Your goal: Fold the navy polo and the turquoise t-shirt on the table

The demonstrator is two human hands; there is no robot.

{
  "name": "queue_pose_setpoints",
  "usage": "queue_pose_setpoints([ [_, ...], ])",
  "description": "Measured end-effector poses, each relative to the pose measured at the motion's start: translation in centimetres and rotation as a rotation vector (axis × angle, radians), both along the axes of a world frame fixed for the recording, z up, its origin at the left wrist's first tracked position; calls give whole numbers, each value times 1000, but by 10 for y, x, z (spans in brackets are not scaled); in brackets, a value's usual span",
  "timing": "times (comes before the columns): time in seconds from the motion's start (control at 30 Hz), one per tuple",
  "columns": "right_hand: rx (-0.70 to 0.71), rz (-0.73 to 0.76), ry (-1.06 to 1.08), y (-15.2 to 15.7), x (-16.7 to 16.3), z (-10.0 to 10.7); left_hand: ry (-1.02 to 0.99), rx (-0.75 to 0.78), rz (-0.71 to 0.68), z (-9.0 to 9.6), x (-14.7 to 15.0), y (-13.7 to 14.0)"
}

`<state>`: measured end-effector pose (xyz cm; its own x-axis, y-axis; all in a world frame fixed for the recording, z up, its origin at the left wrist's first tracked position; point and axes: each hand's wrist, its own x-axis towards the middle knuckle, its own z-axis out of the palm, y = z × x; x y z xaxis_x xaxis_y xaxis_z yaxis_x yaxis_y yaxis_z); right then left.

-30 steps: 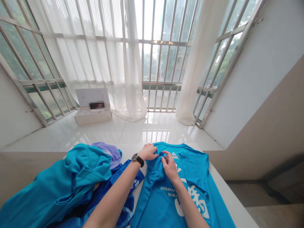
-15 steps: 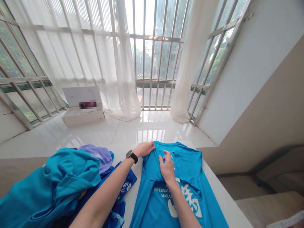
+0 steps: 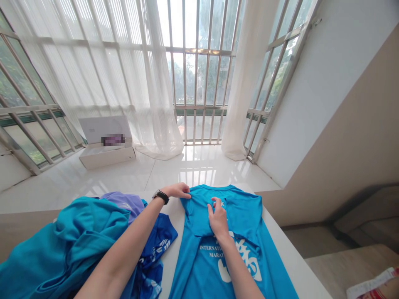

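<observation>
A blue T-shirt with white printing lies spread out, its collar toward the window and its sleeves folded inward over the body. My left hand, with a black-strapped watch on the wrist, pinches the cloth at the shirt's left shoulder. Over the upper middle of the same shirt is my right hand. Its thumb and forefinger are apart and slightly bent, with nothing between them; the other fingers are partly hidden. Beside my left forearm lies a heap of teal clothing, with a purple garment and a dark blue printed garment.
The shirt lies on a white surface in front of a glossy window ledge. An open white box stands on the ledge at left. Sheer curtains hang before a barred window. A wall slopes away at right.
My left hand has moved left from beside the collar to the shoulder, drawing that corner outward. My right hand stays over the shirt. The view has shifted slightly.
</observation>
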<state>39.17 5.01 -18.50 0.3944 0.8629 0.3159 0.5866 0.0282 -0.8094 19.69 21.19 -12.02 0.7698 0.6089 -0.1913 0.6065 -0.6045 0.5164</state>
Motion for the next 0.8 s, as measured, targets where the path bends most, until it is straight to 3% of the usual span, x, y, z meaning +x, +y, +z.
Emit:
queue_pose_setpoints([
  [0.37, -50, -4, -119, -3, -2, -1, 39, 309, 98, 3, 12, -12],
  [0.53, -72, 4, -145, -2, -1, -3, 64, 423, 193, 3, 7, -31],
  [0.67, -88, 3, -140, -1, 0, -4, 35, 497, 287, 4, 8, -77],
  [0.8, -103, 3, -126, 1, 0, -6, 26, 501, 287, 4, 14, -158],
])
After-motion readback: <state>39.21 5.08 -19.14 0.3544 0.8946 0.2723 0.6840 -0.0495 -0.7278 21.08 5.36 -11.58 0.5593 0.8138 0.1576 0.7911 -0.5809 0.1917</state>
